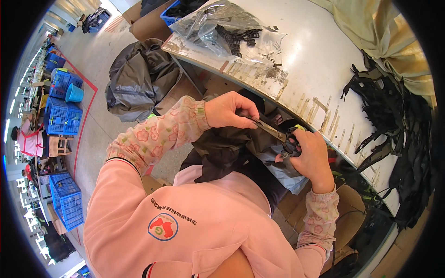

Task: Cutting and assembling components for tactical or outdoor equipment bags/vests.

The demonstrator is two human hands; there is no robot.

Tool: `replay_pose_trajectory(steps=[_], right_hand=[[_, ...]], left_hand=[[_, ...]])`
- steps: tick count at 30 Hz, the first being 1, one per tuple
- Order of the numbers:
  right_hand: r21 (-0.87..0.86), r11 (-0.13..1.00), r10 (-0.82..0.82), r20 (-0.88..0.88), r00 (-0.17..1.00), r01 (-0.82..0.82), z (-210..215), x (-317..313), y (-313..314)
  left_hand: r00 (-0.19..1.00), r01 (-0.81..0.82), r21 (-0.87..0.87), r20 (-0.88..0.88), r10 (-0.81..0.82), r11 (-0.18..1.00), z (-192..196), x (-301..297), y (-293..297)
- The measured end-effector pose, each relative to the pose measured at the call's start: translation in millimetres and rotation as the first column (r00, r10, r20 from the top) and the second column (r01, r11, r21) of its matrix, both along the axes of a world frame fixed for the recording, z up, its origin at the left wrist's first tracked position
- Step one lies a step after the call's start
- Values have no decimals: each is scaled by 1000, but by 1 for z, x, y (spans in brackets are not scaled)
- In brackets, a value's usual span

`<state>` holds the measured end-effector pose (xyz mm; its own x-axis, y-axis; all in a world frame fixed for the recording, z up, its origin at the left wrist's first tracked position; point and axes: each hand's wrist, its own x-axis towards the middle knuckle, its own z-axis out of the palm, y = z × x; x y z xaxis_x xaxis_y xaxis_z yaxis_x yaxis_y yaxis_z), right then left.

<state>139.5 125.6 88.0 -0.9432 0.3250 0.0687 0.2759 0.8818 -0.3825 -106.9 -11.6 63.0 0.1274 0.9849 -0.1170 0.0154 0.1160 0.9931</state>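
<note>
My right hand [313,160] grips a pair of scissors [274,131] by its dark handles, fingers curled round them. The metal blades point left, toward my left hand [229,110]. That hand is closed in a pinch on a small dark piece, maybe a strap end, mostly hidden by the fingers; the scissor tips lie close beside its fingertips. Dark cloth [215,150] covers my lap under both hands. A grey plastic bag [282,173] hangs below the right hand.
A worn white table [320,60] stands ahead, bearing a clear bag of black buckles [236,37] and a heap of black straps [403,139] at right. A large dark bag [139,78] sits on the floor. Blue crates [65,199] line the left; cardboard [350,215] is at lower right.
</note>
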Motion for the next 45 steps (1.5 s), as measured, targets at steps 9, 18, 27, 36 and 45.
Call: replay_pose_trajectory(steps=[9,18,27,36,45], right_hand=[[44,999,-27,55,998,25,-12,6,0],[-275,888,-378,15,926,367,-12,44,-6],[-290,771,-549,147,822,567,-61,125,-74],[-345,721,-634,21,773,600,-108,147,-71],[-799,439,-723,-42,689,411,20,177,-12]], left_hand=[[997,-7,7,-82,8,1000,3,-1,-2],[879,-182,286,-382,286,941,0,-37,0],[397,265,241,-910,122,934,-12,14,-65],[501,160,72,-865,-18,985,-73,-28,-109],[388,132,-38,-917,-87,991,-3,-91,-130]])
